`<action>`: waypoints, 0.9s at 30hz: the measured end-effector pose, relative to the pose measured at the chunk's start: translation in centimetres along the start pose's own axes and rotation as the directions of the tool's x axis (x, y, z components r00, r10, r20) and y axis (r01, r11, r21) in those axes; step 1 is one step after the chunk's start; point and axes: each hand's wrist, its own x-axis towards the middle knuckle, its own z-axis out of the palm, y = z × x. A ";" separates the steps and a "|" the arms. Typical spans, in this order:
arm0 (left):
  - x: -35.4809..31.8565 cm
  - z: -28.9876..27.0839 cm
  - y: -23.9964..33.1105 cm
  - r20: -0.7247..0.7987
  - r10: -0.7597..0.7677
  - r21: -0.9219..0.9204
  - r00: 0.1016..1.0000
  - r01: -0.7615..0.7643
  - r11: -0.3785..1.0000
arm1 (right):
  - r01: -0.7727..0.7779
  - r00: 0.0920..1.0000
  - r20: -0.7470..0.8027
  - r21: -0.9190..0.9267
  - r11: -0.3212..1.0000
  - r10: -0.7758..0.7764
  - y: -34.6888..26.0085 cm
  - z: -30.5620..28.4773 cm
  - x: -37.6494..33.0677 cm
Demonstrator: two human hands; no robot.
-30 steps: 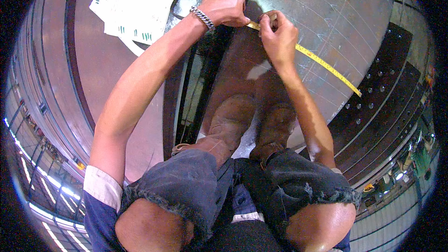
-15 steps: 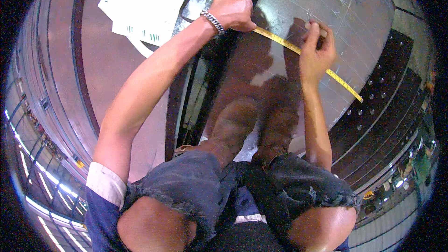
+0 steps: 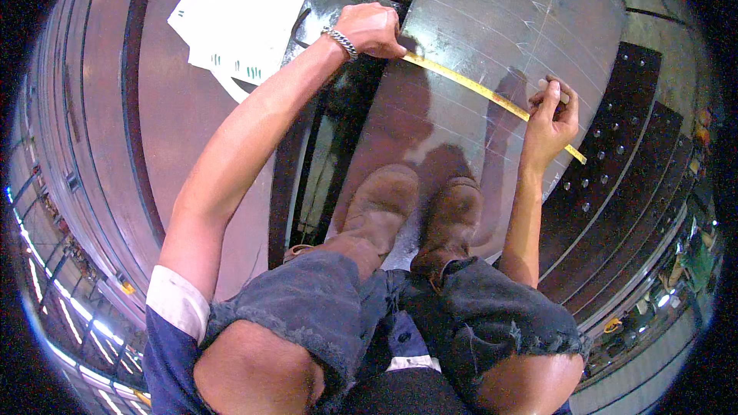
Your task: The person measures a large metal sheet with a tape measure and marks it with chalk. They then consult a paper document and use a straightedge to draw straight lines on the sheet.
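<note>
A yellow tape measure blade (image 3: 469, 87) stretches slantwise across a grey metal plate (image 3: 480, 8) scored with thin pale lines. My left hand (image 3: 371, 29), with a chain bracelet at its wrist, is closed on the blade at the plate's left edge; the palm side is hidden. Farther along, my right hand (image 3: 552, 123) lies over the blade, covering a short stretch near its free end. Between its thumb and bent fingers is a small pale stick (image 3: 543, 92) that looks like chalk.
My brown boots (image 3: 382, 201) stand on the plate. White marked sheets (image 3: 250, 0) lie on the reddish-brown metal surface (image 3: 207, 131) to the left. Dark plates with round holes or studs (image 3: 615, 134) lie at right. A dark gap (image 3: 323, 161) runs along the plate's left side.
My right hand has moved right and nearer along the tape, toward its free end, with the pale stick still in its fingers. The left hand stays at the plate's left edge.
</note>
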 end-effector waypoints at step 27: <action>0.5 -0.1 0.2 0.086 -0.007 0.007 0.996 0.007 1.000 | -0.020 1.000 0.011 0.147 0.989 0.019 -1.1 -3.2 -0.1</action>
